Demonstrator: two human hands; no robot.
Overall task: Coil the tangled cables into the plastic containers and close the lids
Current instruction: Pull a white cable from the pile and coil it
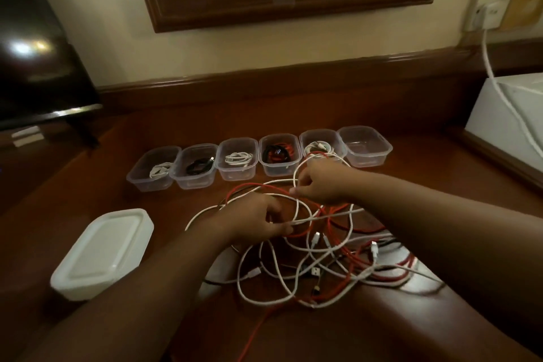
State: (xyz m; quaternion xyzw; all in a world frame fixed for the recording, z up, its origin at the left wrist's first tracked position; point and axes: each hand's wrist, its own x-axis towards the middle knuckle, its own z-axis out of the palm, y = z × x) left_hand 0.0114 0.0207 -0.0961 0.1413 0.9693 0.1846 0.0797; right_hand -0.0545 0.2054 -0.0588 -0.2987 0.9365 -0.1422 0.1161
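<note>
Black and glossy, a television screen (32, 47) fills the upper left of the frame, standing on a dark brown wooden table (176, 114). Low on the left lies a stack of white lids (102, 253), near the left forearm. Across the middle of the frame runs a row of six clear plastic containers, all without lids: the first container (152, 169) holds a white cable, the second container (195, 166) a black one, the third container (238, 159) a white coil, the fourth container (279, 154) black and red cable, the fifth container (320, 145) white cable with a loop trailing out over its rim, and the sixth container (365, 145) sits at the right end of the row. Below the row, in the centre, the left hand (252, 220) pinches a white cable (308, 219) between thumb and fingertips, its fingers curled round the strand. Just to the right and a little higher, the right hand (318, 185) pinches the same white cable where it loops up toward the fifth container. Beneath and to the right of both hands spreads the tangled pile of cables (323, 267), white, red and black strands crossing one another, with several white plugs showing. Top centre hangs a wood-framed mirror (288, 6). At the right edge stands a white box (505, 114), with a white cord (496, 79) running down from a wall socket (484, 12).
</note>
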